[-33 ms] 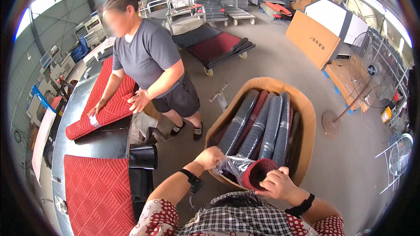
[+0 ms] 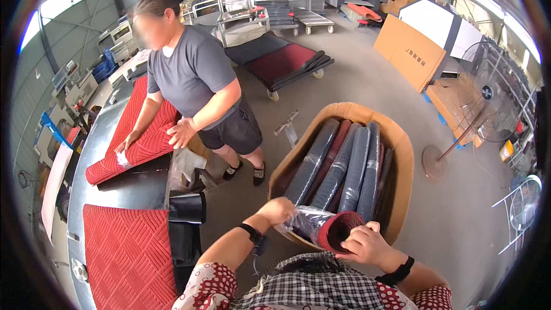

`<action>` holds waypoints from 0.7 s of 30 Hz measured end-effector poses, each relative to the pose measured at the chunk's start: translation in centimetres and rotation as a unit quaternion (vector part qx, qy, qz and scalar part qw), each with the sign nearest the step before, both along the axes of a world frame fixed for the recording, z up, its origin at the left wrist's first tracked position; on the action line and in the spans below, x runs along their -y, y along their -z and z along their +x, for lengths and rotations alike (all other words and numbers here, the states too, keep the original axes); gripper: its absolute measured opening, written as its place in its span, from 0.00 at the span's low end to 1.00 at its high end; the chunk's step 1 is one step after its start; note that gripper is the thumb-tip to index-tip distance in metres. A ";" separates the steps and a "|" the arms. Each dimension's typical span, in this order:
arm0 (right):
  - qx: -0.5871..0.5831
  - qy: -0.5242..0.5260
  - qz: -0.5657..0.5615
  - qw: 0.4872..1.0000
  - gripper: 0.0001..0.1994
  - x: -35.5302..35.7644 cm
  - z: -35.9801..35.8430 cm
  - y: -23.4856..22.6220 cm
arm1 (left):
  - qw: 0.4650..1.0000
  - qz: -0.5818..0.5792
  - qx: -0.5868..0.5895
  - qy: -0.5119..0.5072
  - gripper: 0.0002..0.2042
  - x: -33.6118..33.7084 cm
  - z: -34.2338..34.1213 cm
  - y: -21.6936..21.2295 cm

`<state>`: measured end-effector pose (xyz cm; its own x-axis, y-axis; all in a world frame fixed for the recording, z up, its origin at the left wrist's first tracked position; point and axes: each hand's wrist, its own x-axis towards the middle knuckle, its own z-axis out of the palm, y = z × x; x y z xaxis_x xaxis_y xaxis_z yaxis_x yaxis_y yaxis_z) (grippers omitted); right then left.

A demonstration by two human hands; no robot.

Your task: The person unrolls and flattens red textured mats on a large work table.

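My left hand [image 2: 279, 210] is closed on the edge of a clear plastic bag [image 2: 310, 218]. The bag is pulled partway around a rolled red mat [image 2: 338, 231], whose hollow end faces me. My right hand [image 2: 367, 245] grips the rim of that roll, fingers curled over its edge. Both hands are over the near side of a large open cardboard box [image 2: 405, 163]. Inside it, several dark grey rolled mats [image 2: 356, 163] in clear wrap and a dark red roll [image 2: 332, 158] lie side by side.
A co-worker [image 2: 195, 69] on my left handles a red roll [image 2: 138, 152] on a long dark table [image 2: 152, 186]. A flat red mat [image 2: 129, 247] lies on its near part. Beyond stands a wheeled cart [image 2: 275, 72]. A pedestal fan [image 2: 434, 162] stands to the right.
My left hand has moved slightly right and toward me with the plastic. The red roll's end has shifted a little; my right hand keeps its grip.
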<state>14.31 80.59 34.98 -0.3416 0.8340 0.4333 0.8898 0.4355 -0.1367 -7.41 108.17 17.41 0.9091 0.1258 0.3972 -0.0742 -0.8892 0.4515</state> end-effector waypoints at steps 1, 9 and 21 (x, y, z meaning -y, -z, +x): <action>-0.009 -0.001 -0.010 1.000 0.14 0.4 0.5 0.0 | 0.998 -0.032 -0.023 -0.050 0.05 1.2 1.2 1.5; 0.016 0.085 -0.093 0.992 0.14 2.9 3.4 -2.1 | 0.757 -0.634 0.154 0.023 0.08 5.6 11.6 -3.9; -0.002 0.026 -0.167 0.986 0.12 3.8 5.3 -2.6 | 0.983 -0.148 -0.026 0.107 0.18 7.0 15.6 -3.8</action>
<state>19.59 76.84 37.53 -0.2940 0.9466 0.1323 0.9085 0.3198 -0.2691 8.14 101.20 21.18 0.9454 0.0325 0.3243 -0.2154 -0.6843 0.6967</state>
